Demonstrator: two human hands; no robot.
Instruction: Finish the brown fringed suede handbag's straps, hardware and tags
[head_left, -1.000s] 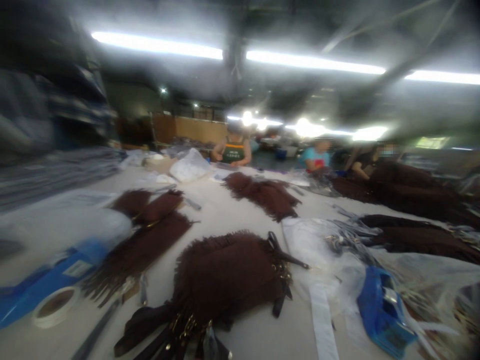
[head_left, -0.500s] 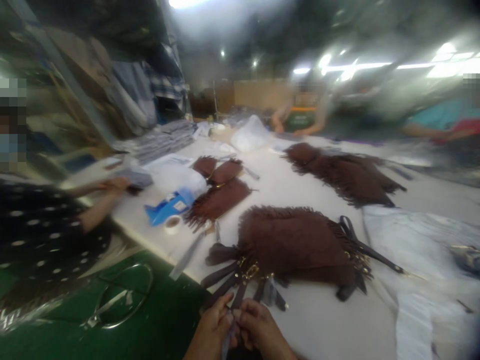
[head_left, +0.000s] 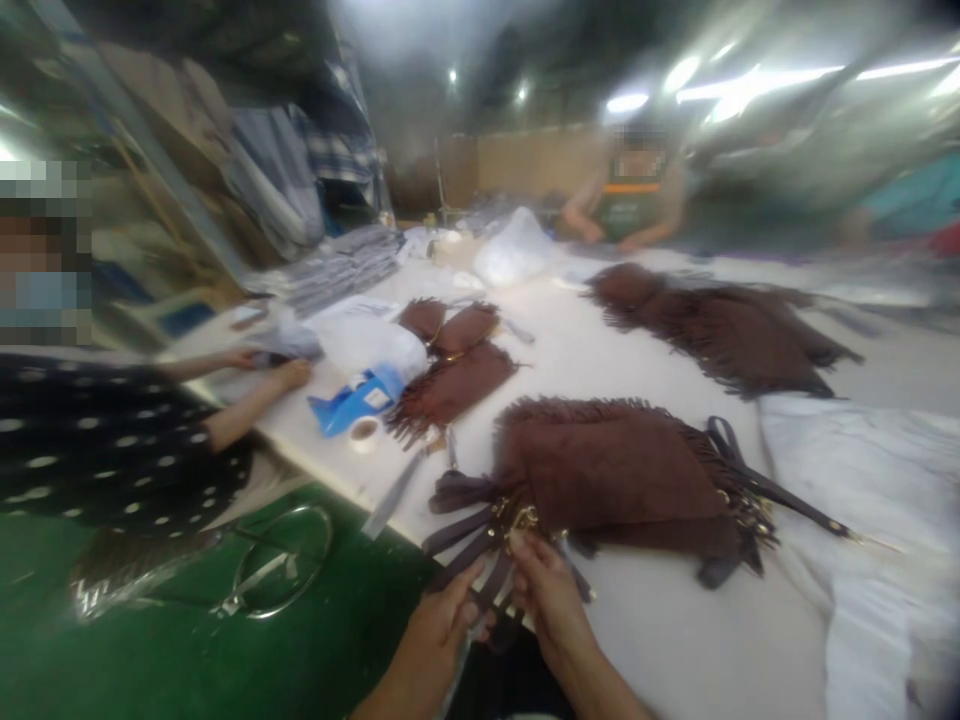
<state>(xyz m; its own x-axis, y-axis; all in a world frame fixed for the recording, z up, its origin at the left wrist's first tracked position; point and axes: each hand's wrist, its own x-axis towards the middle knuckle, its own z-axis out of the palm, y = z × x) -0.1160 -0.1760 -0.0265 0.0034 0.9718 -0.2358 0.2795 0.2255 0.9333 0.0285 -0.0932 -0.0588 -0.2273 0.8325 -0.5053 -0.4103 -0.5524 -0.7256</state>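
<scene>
Both hands (head_left: pixel 553 600) reach forward side by side, holding a dark strap (head_left: pixel 496 577) beside brown fringed fabric (head_left: pixel 622 470).

Your white table (head_left: pixel 697 640) | just beyond your grip: brown fringed pile (head_left: pixel 622 470) | farther, left of your grip: blue dispenser (head_left: pixel 349 408), tape roll (head_left: pixel 365 443) | right of your grip: white sheeting (head_left: pixel 840 480)

R fingers (head_left: pixel 534 565) on strap (head_left: pixel 496 578); brn bags (head_left: pixel 622 470), tbl (head_left: pixel 675 640)

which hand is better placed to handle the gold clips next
Probably the right hand: its fingers reach up to the gold clips beside the brown fringed bundle. The left hand sits lower, by the dark straps, farther from the clips.
</scene>
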